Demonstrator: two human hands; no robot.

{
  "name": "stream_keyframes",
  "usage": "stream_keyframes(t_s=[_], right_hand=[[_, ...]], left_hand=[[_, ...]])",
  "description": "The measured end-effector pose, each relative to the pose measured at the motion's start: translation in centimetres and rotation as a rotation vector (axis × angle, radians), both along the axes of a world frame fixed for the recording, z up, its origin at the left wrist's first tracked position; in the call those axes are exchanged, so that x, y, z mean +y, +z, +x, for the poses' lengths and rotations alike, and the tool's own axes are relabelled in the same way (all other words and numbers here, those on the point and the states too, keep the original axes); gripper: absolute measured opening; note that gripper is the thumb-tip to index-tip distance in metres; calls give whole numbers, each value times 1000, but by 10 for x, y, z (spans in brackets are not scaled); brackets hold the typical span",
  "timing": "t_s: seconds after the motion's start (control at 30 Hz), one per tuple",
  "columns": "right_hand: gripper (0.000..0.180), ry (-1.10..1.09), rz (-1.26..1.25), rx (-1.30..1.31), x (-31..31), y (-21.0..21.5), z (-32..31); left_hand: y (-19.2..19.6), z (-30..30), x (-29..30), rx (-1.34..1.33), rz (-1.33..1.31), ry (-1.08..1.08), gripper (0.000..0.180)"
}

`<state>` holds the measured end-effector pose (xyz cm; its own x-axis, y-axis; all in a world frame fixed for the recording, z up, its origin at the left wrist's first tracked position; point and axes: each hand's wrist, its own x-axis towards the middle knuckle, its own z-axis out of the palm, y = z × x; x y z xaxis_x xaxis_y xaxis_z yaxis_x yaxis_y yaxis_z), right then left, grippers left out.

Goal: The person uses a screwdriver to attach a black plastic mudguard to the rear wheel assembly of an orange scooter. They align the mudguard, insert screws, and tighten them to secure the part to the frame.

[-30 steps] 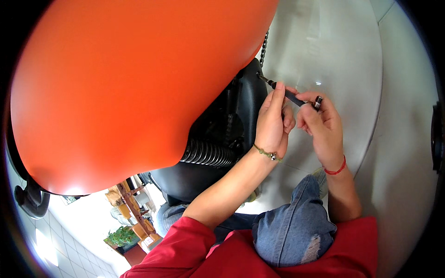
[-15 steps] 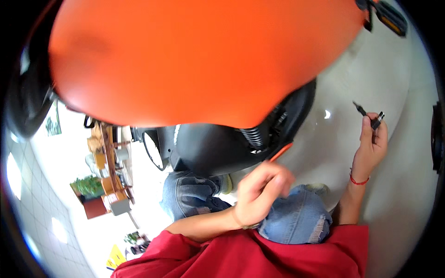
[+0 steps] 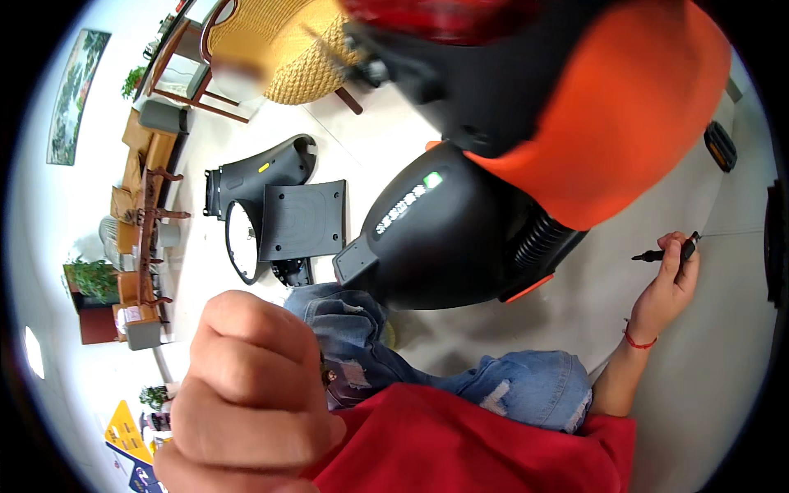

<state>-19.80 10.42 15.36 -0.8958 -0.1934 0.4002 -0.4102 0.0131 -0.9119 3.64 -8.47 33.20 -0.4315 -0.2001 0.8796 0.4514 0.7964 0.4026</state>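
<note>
Close to the camera at lower left, my left hand (image 3: pixel 246 394) is a closed fist with its knuckles up; whatever it may hold is hidden. My right hand (image 3: pixel 670 279), out at the right over the pale floor, pinches a slim black pointed tool (image 3: pixel 650 255). A thin tip sticks out to the left of the fingers and a dark end to the right; its exact kind is unclear. In front of me stands an orange-and-black scooter (image 3: pixel 633 123) with a red tail light (image 3: pixel 448 16). Below it are a rounded black fender (image 3: pixel 436 238) and a coiled spring (image 3: pixel 538 238).
Loose black panels (image 3: pixel 304 220) and a round mirror (image 3: pixel 242 238) lie on the floor at left. A yellow woven chair (image 3: pixel 304 49) stands at the upper left, with wooden furniture (image 3: pixel 148 214) along the wall. An orange-lensed indicator (image 3: pixel 721 146) sits at far right.
My left hand has moved left and come up close to the camera. My right hand has lowered slightly, still holding the tool. The view has shifted, showing the tail light and floor panels.
</note>
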Motion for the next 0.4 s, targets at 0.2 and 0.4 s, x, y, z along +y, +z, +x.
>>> stream_keyframes(t_s=[0.2,0.4], right_hand=[[17,9,-12,-161,-36,20,31],[19,-49,174,-117,-53,54,49]], left_hand=[[24,67,-57,71,56,60,24],[40,105,-103,-388,273,-178,26]])
